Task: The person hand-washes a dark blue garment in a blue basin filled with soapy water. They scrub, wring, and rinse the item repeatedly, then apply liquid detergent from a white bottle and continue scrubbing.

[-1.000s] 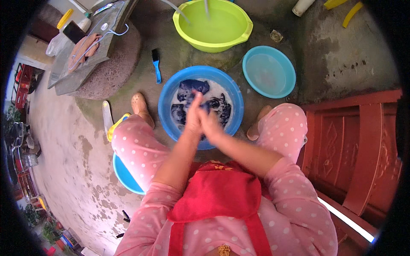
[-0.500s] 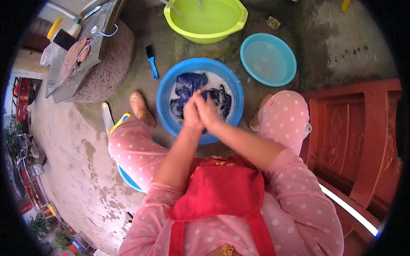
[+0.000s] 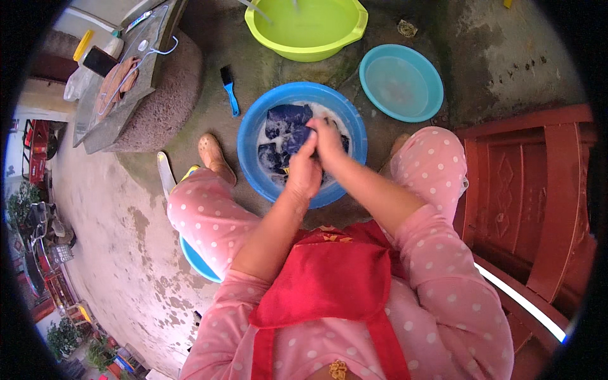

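Observation:
A round blue basin (image 3: 249, 166) sits on the ground between my feet, with sudsy water and a dark blue cloth garment (image 3: 288, 120) soaking in it. Over its middle, my left hand (image 3: 305, 171) and my right hand (image 3: 328, 144) are close together, both closed on a bunched part of the garment. That bunch shows between them, lifted above the suds. My fingertips are partly hidden behind the hands. A blue-handled brush (image 3: 230, 95) with black bristles lies on the ground to the left of the basin.
Beyond stand a lime green basin (image 3: 310, 50) of water and a teal basin (image 3: 402, 114). At the far left, a stone slab (image 3: 120, 120) bears a phone, a hanger and a brown cloth. A red wooden bench (image 3: 557, 209) is at my right.
My hands, pressed together above the basin before, now grip a raised bunch of the garment. The whole view has shifted slightly.

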Demonstrator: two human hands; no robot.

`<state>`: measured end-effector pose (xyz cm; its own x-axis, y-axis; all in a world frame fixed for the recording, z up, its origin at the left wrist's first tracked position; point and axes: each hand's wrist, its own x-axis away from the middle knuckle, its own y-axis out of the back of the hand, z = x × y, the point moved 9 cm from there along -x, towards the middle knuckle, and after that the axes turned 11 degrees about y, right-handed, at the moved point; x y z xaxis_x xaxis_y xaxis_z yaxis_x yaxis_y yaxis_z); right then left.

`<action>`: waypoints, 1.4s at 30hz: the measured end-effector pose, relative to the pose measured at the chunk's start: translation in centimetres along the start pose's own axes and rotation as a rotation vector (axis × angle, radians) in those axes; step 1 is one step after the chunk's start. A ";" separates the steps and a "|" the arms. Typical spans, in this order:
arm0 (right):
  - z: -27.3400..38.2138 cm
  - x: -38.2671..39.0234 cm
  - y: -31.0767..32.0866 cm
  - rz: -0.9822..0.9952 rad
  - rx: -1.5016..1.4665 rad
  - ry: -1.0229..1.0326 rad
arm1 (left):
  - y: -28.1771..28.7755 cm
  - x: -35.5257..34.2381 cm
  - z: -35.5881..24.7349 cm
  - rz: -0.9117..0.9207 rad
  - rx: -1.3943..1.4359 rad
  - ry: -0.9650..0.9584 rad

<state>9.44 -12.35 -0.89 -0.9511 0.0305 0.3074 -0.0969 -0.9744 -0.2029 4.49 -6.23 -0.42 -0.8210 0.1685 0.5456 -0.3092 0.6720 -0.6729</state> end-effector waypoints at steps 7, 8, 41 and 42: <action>-0.1 1.1 -1.4 -0.010 0.165 0.293 | 3.0 -1.3 1.8 0.011 -0.012 0.219; -1.4 -1.2 0.6 -0.066 0.045 0.047 | -0.2 0.3 -0.1 0.061 -0.012 -0.017; 6.7 2.5 -0.5 0.290 0.525 0.507 | -0.3 -1.3 -2.1 0.179 0.171 0.296; 6.0 1.9 -0.1 0.298 0.494 0.448 | 0.1 -1.3 -2.3 0.158 0.160 0.284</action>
<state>9.42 -13.54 5.24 -0.9555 -0.2666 -0.1264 0.2281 -0.9391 0.2569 6.60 -4.77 -0.05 -0.7056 0.4695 0.5307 -0.2793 0.5040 -0.8173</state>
